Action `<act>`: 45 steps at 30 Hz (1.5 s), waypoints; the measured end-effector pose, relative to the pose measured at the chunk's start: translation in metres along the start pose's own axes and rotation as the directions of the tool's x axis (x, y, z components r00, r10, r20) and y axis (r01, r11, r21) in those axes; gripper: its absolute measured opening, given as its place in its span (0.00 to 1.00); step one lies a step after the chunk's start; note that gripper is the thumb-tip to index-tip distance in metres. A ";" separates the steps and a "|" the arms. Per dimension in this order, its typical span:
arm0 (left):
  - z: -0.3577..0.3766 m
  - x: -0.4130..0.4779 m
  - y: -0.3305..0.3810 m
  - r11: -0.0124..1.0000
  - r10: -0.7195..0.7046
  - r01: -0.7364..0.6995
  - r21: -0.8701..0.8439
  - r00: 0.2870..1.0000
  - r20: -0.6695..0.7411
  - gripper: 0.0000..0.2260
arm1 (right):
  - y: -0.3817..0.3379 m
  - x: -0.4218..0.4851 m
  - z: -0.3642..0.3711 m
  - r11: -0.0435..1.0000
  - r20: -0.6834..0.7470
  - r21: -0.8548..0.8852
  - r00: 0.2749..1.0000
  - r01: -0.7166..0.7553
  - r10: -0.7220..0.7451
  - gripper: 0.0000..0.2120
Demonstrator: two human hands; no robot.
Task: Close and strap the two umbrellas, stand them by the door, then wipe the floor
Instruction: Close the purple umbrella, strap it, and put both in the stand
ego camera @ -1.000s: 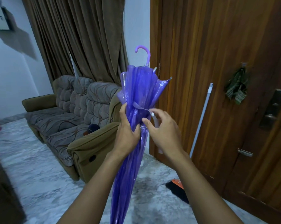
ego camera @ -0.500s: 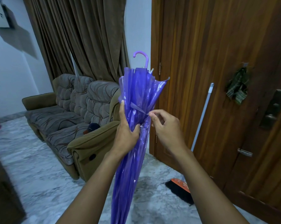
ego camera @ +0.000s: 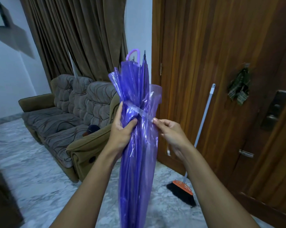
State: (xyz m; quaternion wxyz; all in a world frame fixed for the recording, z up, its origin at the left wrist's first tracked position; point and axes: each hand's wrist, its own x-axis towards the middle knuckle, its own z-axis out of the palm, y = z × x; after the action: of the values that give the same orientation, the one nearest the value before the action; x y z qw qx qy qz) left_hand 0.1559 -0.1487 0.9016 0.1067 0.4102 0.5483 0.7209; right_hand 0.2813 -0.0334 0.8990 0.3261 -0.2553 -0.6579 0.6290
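A folded translucent purple umbrella (ego camera: 135,158) stands upside down in front of me, its curved purple handle (ego camera: 133,54) at the top. My left hand (ego camera: 121,129) grips the folded canopy around its middle, thumb across the front. A thin purple strap (ego camera: 135,109) runs slantwise around the canopy. My right hand (ego camera: 169,131) pinches the strap's end at the umbrella's right side. Only this one umbrella is in view. The wooden door (ego camera: 221,79) is close on the right.
A broom (ego camera: 198,145) with a white pole and orange-black head leans against the door. A brown patterned sofa (ego camera: 69,122) stands on the left before dark curtains (ego camera: 83,35). A green cloth (ego camera: 238,88) hangs on the door. The floor (ego camera: 32,175) is grey marble.
The umbrella has turned and the canopy is gathered tighter. My right hand has pulled the strap around to the right side and slightly down. My left hand keeps its grip.
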 end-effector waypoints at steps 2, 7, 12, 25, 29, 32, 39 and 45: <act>-0.001 -0.003 -0.004 0.991 -0.029 0.039 -0.128 0.997 0.074 0.32 | -0.003 0.003 0.001 1.000 -0.010 0.010 1.000 0.026 -0.026 0.12; -0.007 -0.007 -0.006 0.897 -0.141 0.242 -0.369 0.950 0.280 0.32 | -0.008 0.001 0.009 0.964 0.205 0.247 0.978 -0.095 0.043 0.07; -0.006 -0.005 -0.003 0.959 -0.171 0.223 -0.176 0.947 0.272 0.31 | -0.006 -0.003 0.016 0.933 0.094 0.359 0.995 -0.013 -0.022 0.07; -0.003 -0.006 0.009 0.984 0.014 -0.021 0.176 0.999 0.040 0.07 | -0.007 -0.006 0.018 0.943 -0.129 0.144 0.950 0.301 -0.284 0.06; 0.000 -0.011 0.023 0.965 -0.156 0.090 0.248 0.953 0.261 0.18 | -0.006 -0.006 0.017 0.932 -0.108 0.026 0.927 0.363 -0.358 0.07; 0.000 -0.014 0.021 0.925 -0.110 0.010 0.380 0.964 0.242 0.26 | -0.013 -0.009 0.020 0.935 -0.035 -0.017 0.934 0.354 -0.354 0.07; 0.007 -0.014 0.013 0.959 -0.009 0.027 0.282 0.998 -0.063 0.17 | -0.020 -0.014 0.019 0.969 0.205 0.111 0.949 0.222 -0.241 0.07; 0.007 -0.015 0.021 0.976 -0.150 0.139 -0.167 0.987 -0.060 0.16 | -0.022 -0.007 0.016 0.965 0.103 0.127 0.964 0.231 -0.244 0.06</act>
State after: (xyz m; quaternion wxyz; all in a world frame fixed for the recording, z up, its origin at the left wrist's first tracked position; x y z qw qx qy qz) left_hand 0.1763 -0.1610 0.9131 0.1719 0.3327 0.5197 0.7679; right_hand 0.2758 -0.0505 0.9204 0.3739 -0.1178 -0.6648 0.6359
